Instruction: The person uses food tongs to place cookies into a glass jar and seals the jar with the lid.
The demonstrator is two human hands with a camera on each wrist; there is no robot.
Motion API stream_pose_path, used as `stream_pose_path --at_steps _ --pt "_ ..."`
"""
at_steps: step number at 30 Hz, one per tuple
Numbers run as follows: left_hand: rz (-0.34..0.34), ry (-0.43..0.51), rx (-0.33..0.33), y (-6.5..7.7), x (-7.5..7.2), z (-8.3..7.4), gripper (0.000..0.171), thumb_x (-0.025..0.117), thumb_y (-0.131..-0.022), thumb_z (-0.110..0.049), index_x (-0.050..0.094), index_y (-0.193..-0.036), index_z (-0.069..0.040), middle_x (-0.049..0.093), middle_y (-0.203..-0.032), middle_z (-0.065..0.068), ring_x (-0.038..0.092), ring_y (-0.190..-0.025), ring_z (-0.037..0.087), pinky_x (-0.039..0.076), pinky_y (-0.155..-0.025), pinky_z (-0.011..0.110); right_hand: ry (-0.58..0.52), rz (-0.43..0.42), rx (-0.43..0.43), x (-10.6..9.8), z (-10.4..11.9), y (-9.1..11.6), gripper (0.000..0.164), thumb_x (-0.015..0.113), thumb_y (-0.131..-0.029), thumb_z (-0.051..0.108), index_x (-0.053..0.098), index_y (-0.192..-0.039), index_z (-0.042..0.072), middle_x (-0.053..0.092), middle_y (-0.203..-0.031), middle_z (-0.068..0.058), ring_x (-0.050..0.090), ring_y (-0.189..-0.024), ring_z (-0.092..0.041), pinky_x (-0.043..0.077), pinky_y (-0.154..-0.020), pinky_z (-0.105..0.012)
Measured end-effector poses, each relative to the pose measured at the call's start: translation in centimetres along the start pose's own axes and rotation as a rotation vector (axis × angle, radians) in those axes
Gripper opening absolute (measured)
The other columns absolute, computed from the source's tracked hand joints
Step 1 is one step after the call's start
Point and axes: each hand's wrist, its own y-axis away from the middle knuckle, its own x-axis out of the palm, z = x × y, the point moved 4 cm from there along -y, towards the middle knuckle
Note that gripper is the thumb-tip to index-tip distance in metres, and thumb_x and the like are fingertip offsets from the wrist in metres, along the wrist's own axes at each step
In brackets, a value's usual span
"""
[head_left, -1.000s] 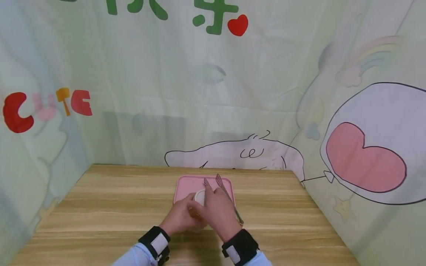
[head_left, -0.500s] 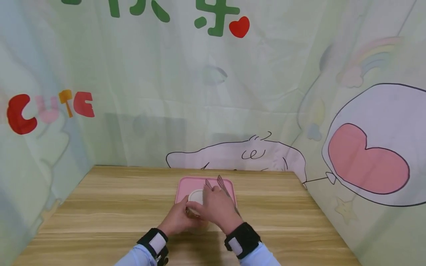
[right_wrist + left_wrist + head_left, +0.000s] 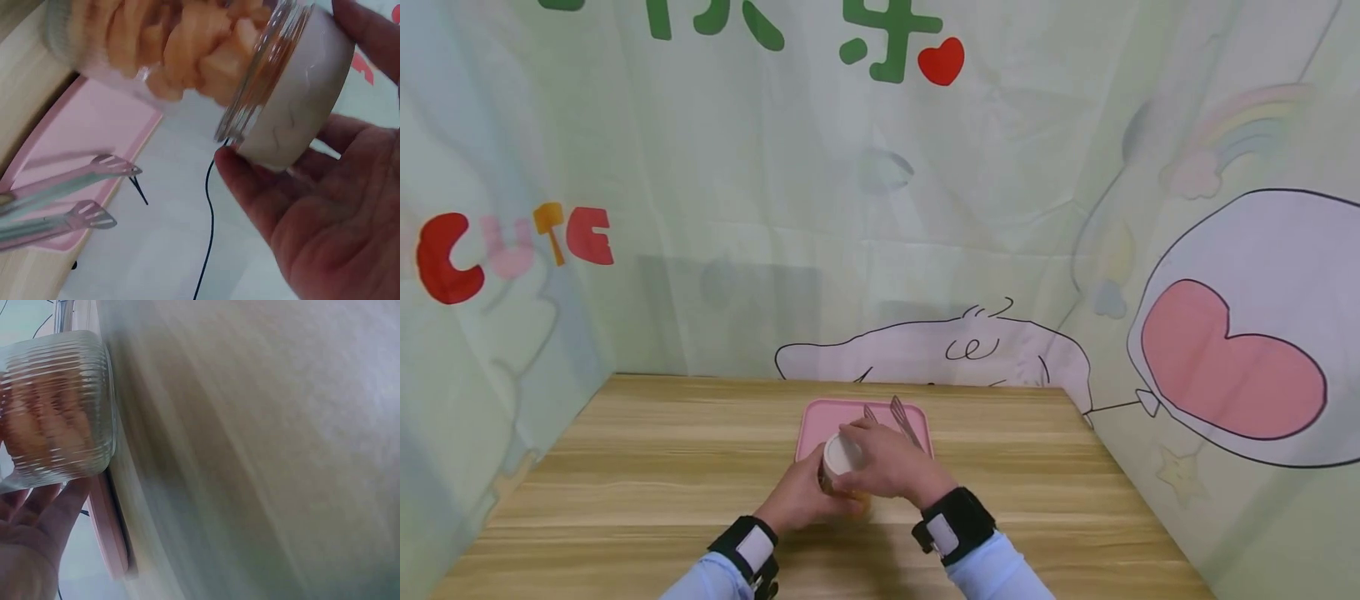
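Observation:
A clear ribbed glass jar (image 3: 56,415) with orange-coloured pieces inside stands between the two hands, just above the wooden table. My left hand (image 3: 797,496) grips the jar's side, its fingers wrapped behind the glass in the left wrist view. Over the mouth sits a white lid (image 3: 300,94), and glass threads show beside its edge. My right hand (image 3: 898,467) holds this lid by the rim, thumb on one side and fingers on the other. In the head view the hands hide most of the jar.
Behind the jar lies a pink tray (image 3: 814,417) on the table (image 3: 685,442). Metal tongs (image 3: 69,181) with slotted tips rest across the tray's right side, partly hidden by the right hand in the head view. A printed cloth backdrop (image 3: 715,208) surrounds the table's back and sides.
My right hand has turned on the lid, its wrist swinging out to the right, so more of the white top shows. The left hand keeps its hold on the jar.

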Motion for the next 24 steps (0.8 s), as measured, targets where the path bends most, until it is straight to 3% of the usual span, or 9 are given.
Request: stream_pose_path --at_steps 6,12,19,24 --pt "-0.001 0.0 -0.001 0.0 0.1 0.2 0.101 0.095 -0.072 -0.039 0.04 -0.154 -0.013 0.055 -0.146 0.012 0.054 -0.128 0.034 0.045 -0.107 0.059 0.056 -0.108 0.068 0.7 0.6 0.2 0.076 0.084 -0.082 0.046 0.061 -0.14 0.003 0.06 -0.135 -0.017 0.061 -0.095 -0.025 0.058 -0.081 -0.043" --pt "0.003 -0.01 -0.014 0.0 -0.1 0.4 0.1 0.094 -0.075 -0.036 0.04 -0.154 -0.008 0.051 -0.15 0.017 0.053 -0.133 0.038 0.042 -0.109 0.06 0.163 -0.2 0.116 1.5 1.2 0.3 0.077 0.081 -0.084 0.052 0.062 -0.134 -0.003 0.063 -0.126 -0.021 0.062 -0.095 -0.027 0.058 -0.079 -0.042" --pt "-0.012 -0.069 0.083 0.0 -0.1 0.3 0.093 0.093 -0.076 -0.025 0.042 -0.15 0.0 0.056 -0.144 0.02 0.056 -0.129 0.036 0.043 -0.11 0.057 0.285 -0.27 0.214 2.2 1.9 0.4 0.09 0.072 -0.088 0.063 0.057 -0.135 -0.012 0.06 -0.127 -0.03 0.063 -0.1 -0.034 0.059 -0.081 -0.047" --pt "-0.014 -0.088 0.117 0.1 -0.1 0.2 0.091 0.093 -0.077 -0.022 0.043 -0.149 0.001 0.057 -0.142 0.021 0.057 -0.127 0.038 0.044 -0.108 0.059 0.358 -0.324 0.242 2.6 2.2 0.7 0.094 0.068 -0.088 0.068 0.056 -0.135 -0.013 0.06 -0.123 -0.03 0.065 -0.099 -0.034 0.061 -0.075 -0.046"
